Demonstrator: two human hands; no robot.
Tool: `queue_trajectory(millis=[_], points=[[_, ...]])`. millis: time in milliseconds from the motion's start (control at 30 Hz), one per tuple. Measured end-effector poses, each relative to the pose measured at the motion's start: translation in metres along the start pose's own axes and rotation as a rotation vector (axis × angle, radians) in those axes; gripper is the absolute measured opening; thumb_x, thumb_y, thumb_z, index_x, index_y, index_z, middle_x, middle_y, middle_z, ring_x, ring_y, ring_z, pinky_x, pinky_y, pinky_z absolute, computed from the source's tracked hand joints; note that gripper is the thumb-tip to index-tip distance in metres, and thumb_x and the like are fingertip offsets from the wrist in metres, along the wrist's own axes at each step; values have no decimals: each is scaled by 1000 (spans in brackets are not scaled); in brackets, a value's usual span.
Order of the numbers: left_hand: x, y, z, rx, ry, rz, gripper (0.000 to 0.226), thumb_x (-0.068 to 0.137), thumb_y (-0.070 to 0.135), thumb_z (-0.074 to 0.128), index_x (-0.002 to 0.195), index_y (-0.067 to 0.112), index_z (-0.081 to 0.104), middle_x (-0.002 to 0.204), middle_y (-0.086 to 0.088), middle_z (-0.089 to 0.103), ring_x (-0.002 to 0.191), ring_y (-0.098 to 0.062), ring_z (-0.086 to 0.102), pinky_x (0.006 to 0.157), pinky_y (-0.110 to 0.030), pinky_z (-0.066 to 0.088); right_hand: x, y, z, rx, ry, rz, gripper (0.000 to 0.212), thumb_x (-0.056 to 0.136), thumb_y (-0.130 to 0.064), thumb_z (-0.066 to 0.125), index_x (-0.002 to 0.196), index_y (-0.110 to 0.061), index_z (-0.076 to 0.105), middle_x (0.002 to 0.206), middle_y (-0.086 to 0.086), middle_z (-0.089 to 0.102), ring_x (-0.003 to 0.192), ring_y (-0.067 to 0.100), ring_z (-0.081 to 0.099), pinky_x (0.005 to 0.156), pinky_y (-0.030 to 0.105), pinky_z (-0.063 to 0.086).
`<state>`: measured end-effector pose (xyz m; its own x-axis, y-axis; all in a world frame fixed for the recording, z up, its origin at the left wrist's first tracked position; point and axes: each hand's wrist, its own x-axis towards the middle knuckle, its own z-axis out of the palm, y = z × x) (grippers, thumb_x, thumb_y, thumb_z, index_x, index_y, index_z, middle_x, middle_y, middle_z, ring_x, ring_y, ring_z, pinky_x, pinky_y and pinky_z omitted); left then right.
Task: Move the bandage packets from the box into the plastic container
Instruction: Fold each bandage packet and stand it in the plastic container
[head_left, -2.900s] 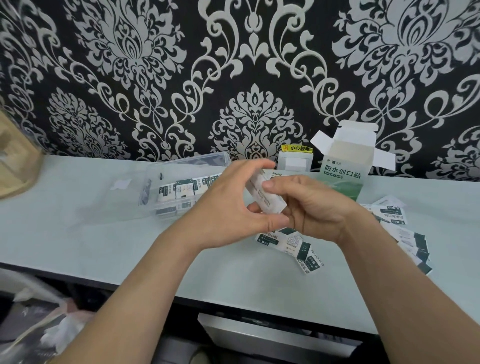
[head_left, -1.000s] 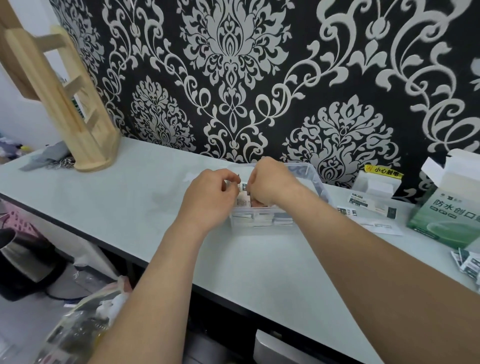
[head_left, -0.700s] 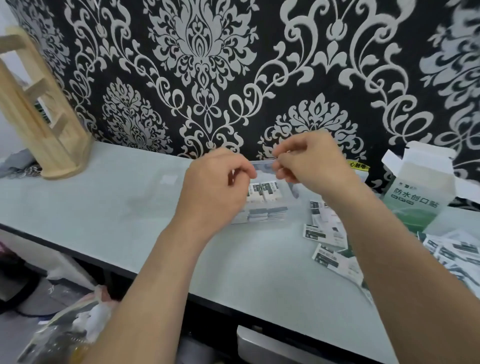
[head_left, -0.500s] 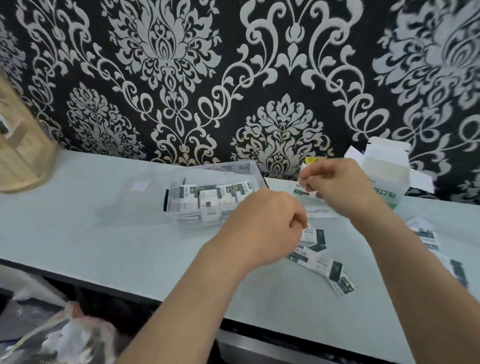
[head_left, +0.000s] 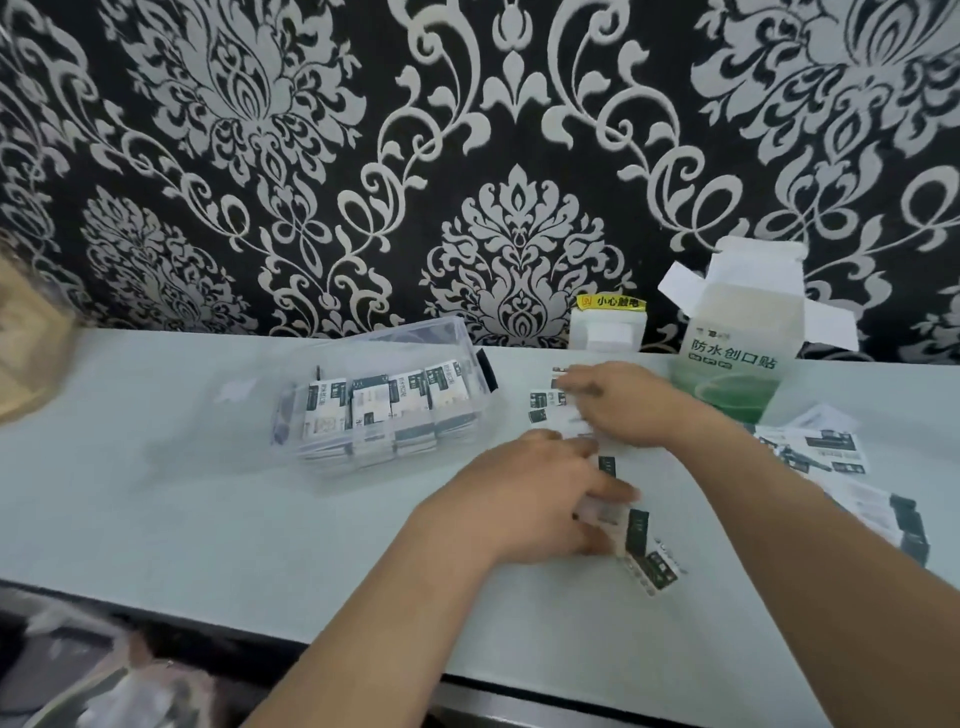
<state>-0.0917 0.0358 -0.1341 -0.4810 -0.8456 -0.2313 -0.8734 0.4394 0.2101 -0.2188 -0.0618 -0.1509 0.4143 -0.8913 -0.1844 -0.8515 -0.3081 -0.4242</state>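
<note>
Bandage packets (head_left: 657, 569) lie scattered under the left hand (head_left: 530, 499) and right hand (head_left: 623, 405), both spread flat, seemingly gathering; next, pinch a stack and carry it left to the plastic container (head_left: 405, 332).

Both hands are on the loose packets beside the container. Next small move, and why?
Probably gather the loose packets under the left hand and right hand into one stack; they lie scattered flat, and the plastic container is packed in upright rows.

A clear glossy plastic container (head_left: 395, 343), a matt cardboard box (head_left: 743, 332), and a smooth pale table (head_left: 156, 493).
</note>
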Motion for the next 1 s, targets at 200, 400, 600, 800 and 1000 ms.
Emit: queue_trajectory(millis=[200, 400, 600, 800, 1000], points=[[-17, -10, -10, -1, 51, -36, 40, 88, 27, 66, 124, 46, 60, 149, 14, 40, 129, -16, 41, 101, -30, 35, -27, -9, -11, 132, 19, -11, 29, 91, -15, 58, 116, -25, 69, 130, -6, 61, 109, 13, 60, 94, 23, 45], [-32, -20, -12, -174, 108, -101, 55, 81, 24, 74, 128, 45, 55, 138, 15, 51, 125, -11, 47, 104, -30, 38, -54, -5, -9, 324, 73, -2, 14, 82, -10, 72, 90, -20, 76, 84, -10, 72, 83, 12, 69, 81, 26, 55], [-30, -14, -7, -113, 192, -181, 38, 89, 30, 65, 126, 30, 56, 123, 3, 61, 113, -23, 54, 93, -37, 47, -62, -2, -10, 276, 220, 48, 33, 78, -28, 77, 109, -22, 66, 90, -6, 59, 82, 11, 57, 73, 23, 44], [-17, -9, -1, -45, 212, -167, 36, 90, 22, 60, 125, 27, 55, 115, 1, 61, 110, -22, 54, 86, -37, 47, -62, -17, 3, -7, -34, 20, 54, 74, -29, 81, 121, -25, 55, 96, -6, 49, 88, 14, 49, 73, 25, 38], [-7, -13, 7, -35, 266, -169, 33, 91, 26, 59, 124, 23, 55, 117, 3, 58, 113, -20, 49, 89, -39, 46, -59, -8, 3, 93, -48, 61, 25, 74, -20, 79, 86, -28, 58, 81, -7, 51, 69, 8, 49, 55, 20, 34]])
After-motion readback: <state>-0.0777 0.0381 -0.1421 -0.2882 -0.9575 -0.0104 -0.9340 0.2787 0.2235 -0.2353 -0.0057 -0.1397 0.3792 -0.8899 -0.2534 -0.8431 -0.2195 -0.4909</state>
